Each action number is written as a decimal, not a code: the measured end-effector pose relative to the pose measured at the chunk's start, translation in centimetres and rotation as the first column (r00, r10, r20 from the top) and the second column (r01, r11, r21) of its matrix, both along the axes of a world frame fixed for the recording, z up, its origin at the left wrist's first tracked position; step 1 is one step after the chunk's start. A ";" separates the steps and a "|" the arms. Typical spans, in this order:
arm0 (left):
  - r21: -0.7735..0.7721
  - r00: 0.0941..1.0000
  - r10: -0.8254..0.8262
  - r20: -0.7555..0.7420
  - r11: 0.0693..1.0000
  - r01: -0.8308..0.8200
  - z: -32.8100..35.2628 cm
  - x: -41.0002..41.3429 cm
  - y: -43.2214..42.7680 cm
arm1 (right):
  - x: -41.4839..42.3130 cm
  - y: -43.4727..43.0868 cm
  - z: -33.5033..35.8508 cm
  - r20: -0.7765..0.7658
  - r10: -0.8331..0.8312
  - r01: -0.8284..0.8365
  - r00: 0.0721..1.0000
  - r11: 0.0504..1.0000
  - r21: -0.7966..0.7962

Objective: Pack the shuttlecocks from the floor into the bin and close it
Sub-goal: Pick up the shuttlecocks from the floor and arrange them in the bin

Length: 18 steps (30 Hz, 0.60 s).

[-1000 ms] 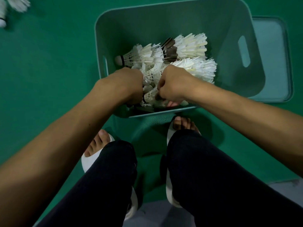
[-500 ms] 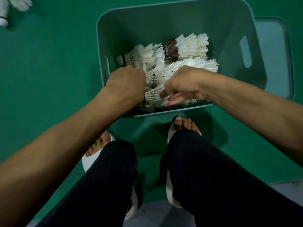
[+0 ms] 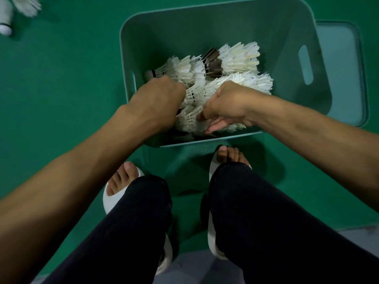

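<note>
the fingers of the left hand (image 3: 158, 103) are hidden behind its back among the shuttlecocks (image 3: 235, 60), its hold unclear. the fingertips of the right hand (image 3: 225, 105) are buried in the feathers, perhaps pinching one. top left, loose shuttlecocks (image 3: 26, 5) are blurred and cut by the edge.
</note>
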State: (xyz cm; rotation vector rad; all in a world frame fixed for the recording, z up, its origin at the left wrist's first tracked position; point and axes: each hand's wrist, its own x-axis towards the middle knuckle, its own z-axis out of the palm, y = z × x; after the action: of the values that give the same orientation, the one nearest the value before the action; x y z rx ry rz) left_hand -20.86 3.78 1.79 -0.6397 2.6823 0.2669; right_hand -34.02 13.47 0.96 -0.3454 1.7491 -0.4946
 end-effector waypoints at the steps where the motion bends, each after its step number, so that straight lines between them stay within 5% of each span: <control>1: 0.024 1.000 0.004 -0.018 1.000 -0.004 0.0 0.1 0.0 | -0.1 0.0 -0.1 0.000 0.008 -0.008 1.000 1.000 0.008; 13: 0.305 0.995 0.065 0.075 0.948 -0.085 0.0 0.4 -1.1 | -0.2 -0.4 0.0 0.042 0.004 -0.009 0.999 0.995 0.101; 18: 0.293 0.995 0.084 0.054 0.951 -0.096 0.1 0.4 -0.6 | 0.1 -0.3 -0.4 0.045 0.046 -0.052 0.998 0.989 0.138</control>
State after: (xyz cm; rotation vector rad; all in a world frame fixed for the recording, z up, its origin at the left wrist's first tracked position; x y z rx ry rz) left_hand -20.47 3.14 1.91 -0.6647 2.5064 0.6577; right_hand -33.93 13.13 0.61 -0.2768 1.7201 -0.3397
